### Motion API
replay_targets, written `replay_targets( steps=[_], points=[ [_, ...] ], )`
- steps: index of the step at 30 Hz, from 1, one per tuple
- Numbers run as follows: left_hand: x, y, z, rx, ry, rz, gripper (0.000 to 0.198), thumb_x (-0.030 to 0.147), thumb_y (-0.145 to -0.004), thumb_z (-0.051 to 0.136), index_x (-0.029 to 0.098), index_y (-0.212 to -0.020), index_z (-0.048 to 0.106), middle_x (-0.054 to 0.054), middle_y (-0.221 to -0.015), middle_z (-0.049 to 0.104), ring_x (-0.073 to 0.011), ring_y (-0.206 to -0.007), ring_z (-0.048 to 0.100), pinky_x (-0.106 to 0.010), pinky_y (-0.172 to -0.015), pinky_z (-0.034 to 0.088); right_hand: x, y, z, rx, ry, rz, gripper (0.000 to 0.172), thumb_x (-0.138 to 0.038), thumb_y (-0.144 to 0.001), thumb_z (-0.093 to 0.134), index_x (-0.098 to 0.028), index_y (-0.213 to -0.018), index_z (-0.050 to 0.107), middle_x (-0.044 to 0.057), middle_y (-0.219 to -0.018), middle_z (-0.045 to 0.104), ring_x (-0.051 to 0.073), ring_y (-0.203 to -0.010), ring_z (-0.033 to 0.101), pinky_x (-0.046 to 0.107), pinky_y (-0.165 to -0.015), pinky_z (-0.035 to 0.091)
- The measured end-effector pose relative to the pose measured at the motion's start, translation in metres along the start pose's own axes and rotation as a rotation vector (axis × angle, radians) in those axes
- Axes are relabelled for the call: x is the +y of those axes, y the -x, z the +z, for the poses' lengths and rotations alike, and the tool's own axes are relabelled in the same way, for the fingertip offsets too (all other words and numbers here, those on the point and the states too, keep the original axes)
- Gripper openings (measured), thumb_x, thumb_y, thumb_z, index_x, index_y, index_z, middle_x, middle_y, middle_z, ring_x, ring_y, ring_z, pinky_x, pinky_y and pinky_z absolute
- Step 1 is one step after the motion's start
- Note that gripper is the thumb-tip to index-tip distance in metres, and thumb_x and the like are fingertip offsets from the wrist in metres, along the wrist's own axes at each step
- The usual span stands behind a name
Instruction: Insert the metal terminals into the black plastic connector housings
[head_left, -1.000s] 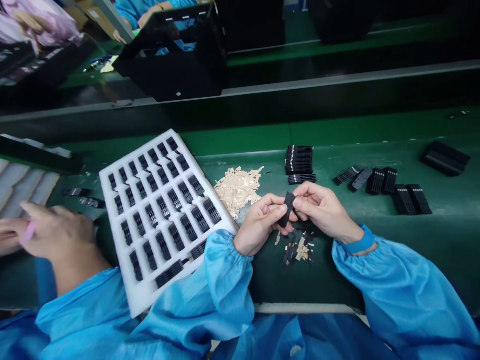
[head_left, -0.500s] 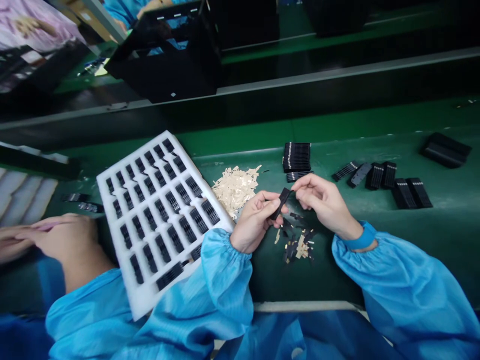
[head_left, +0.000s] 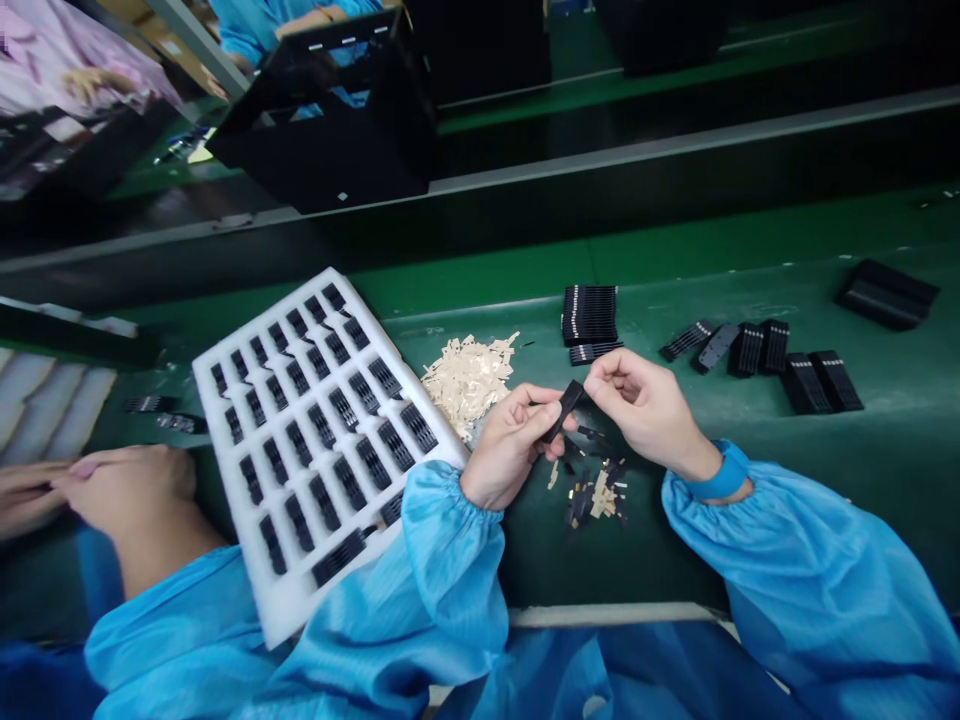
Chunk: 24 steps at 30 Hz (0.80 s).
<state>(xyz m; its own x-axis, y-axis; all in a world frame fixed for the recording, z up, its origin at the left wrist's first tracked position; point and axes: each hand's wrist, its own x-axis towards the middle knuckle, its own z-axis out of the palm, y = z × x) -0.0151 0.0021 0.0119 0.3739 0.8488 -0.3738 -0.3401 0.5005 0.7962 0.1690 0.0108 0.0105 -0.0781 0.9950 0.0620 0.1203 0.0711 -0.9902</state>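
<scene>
Between thumb and fingers, my left hand [head_left: 516, 440] grips a small black rectangular plastic part [head_left: 564, 410], tilted up to the right. My right hand [head_left: 637, 405] is closed in a pinch at the part's upper end; whatever lies between those fingertips is hidden. Below the hands is a small scatter of black and beige slips [head_left: 598, 492]. A heap of beige flat pieces [head_left: 471, 375] lies left of my left hand. Behind the hands stands a stack of ribbed black parts [head_left: 589, 314].
A white foam tray [head_left: 281, 620] holding rows of black parts lies at left, partly under my left sleeve. More black parts [head_left: 747, 348] and a black block [head_left: 888, 294] sit at right. A co-worker's hands [head_left: 131, 495] are at far left. Black bins [head_left: 330, 150] stand beyond the ledge.
My right fingertips have shifted slightly against the end of the black part. The left hand keeps its hold. The view has moved a little.
</scene>
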Motion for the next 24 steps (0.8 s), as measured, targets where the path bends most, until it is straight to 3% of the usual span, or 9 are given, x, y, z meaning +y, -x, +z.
replay_targets(
  steps=[11,14,16,20,24],
  points=[
    [0.002,0.001,-0.001,0.003,-0.029,-0.006,0.032,0.033,-0.083,0.078,0.013,-0.103,0.062,0.0,-0.076,0.069,-0.005,-0.053,0.057,-0.016,-0.049,0.041,-0.002,-0.003,-0.001,-0.029,-0.068,0.099,0.026,-0.042,-0.088,0.07,-0.018,-0.083,0.062,0.0,-0.073,0.058,0.011,-0.063,0.051,0.025,-0.057,0.043],
    [0.001,-0.002,-0.002,0.053,-0.024,-0.001,0.034,0.034,-0.082,0.078,0.012,-0.102,0.062,-0.001,-0.077,0.069,-0.0057,-0.054,0.058,-0.016,-0.051,0.043,0.004,-0.004,0.002,0.088,-0.061,0.095,0.025,-0.041,-0.089,0.07,-0.018,-0.097,0.062,-0.001,-0.079,0.058,0.008,-0.057,0.046,0.023,-0.052,0.038],
    [0.0,-0.004,-0.003,0.072,-0.015,0.007,0.034,0.033,-0.082,0.078,0.011,-0.102,0.062,-0.001,-0.078,0.07,-0.0058,-0.055,0.059,-0.017,-0.051,0.044,0.004,-0.003,0.006,0.148,-0.075,0.068,0.035,-0.041,-0.089,0.07,-0.02,-0.115,0.059,-0.001,-0.087,0.058,0.007,-0.056,0.045,0.023,-0.049,0.036],
    [-0.001,-0.003,-0.002,0.007,0.031,0.027,0.03,0.032,-0.083,0.077,0.012,-0.099,0.061,-0.002,-0.077,0.07,-0.0057,-0.054,0.059,-0.016,-0.051,0.044,-0.004,0.005,0.017,-0.078,-0.172,0.153,0.038,-0.045,-0.088,0.07,-0.019,-0.116,0.064,-0.001,-0.079,0.059,0.011,-0.06,0.056,0.024,-0.053,0.042],
    [0.001,0.001,0.0,-0.093,0.073,0.015,0.028,0.031,-0.084,0.077,0.015,-0.094,0.057,-0.001,-0.073,0.07,-0.0058,-0.051,0.058,-0.016,-0.049,0.042,-0.006,0.017,0.026,-0.101,-0.359,0.174,0.03,-0.048,-0.093,0.064,-0.02,-0.104,0.065,-0.002,-0.065,0.06,0.01,-0.05,0.048,0.023,-0.047,0.035]
  ],
)
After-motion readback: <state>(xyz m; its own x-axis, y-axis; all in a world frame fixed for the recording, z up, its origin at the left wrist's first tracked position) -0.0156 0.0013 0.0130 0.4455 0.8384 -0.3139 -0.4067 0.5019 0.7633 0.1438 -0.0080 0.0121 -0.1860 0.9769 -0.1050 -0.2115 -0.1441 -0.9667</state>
